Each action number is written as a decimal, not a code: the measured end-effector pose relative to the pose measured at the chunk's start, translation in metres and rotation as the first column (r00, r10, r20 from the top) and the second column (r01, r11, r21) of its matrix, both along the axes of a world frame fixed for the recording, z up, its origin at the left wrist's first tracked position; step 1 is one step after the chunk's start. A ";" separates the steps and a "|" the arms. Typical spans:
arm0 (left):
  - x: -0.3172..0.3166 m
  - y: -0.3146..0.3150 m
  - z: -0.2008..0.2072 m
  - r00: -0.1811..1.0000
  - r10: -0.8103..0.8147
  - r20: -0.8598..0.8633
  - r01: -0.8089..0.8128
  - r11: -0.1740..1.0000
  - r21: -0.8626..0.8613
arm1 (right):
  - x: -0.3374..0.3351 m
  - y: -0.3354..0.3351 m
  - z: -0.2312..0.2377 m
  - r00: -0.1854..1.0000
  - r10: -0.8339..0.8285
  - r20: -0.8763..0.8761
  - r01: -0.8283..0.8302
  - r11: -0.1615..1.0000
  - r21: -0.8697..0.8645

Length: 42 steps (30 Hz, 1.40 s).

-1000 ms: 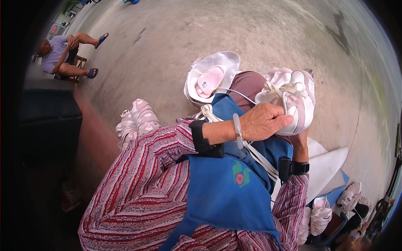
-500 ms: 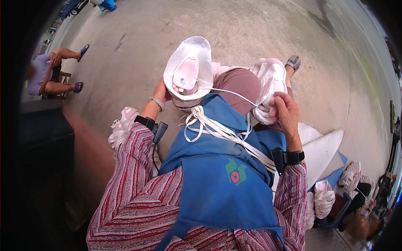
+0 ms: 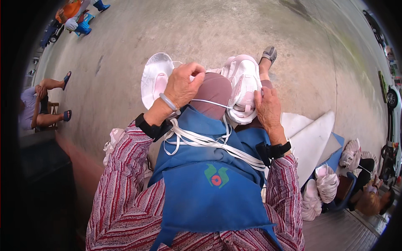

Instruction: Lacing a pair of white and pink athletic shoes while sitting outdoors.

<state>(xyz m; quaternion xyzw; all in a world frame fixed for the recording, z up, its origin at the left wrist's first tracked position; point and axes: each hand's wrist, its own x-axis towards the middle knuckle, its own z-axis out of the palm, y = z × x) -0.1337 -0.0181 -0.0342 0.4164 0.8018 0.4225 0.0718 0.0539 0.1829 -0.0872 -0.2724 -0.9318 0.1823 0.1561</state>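
My left hand (image 3: 183,85) is raised over my knee, its fingers bent into a pinch. What lies in the pinch is too small to make out. Beside and partly behind it rests a white shoe (image 3: 150,81) with a pink insole, its opening facing up. To the right, a white and pale pink sneaker (image 3: 245,85) lies on my lap. My right hand (image 3: 270,109) is closed at its right edge, the thumb against the shoe's side. A white cord (image 3: 211,102) runs across my knee to this sneaker. Loose white laces (image 3: 209,144) lie on my blue apron (image 3: 197,196).
More pale sneakers (image 3: 327,182) stand at the lower right, near white sheet material (image 3: 312,142). Another pale shoe (image 3: 113,142) is by my left elbow. A seated person (image 3: 37,100) is at far left; another person (image 3: 75,16) is at upper left.
My left hand has let go of the white shoe's side and moved right, above my knee. My right hand has shifted down the sneaker's edge. The view has turned slightly.
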 end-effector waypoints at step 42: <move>0.026 0.098 -0.040 0.936 -0.303 -0.177 0.153 0.807 -0.570 | 0.021 -0.005 -0.023 0.994 0.082 -0.072 -0.090 0.990 -0.108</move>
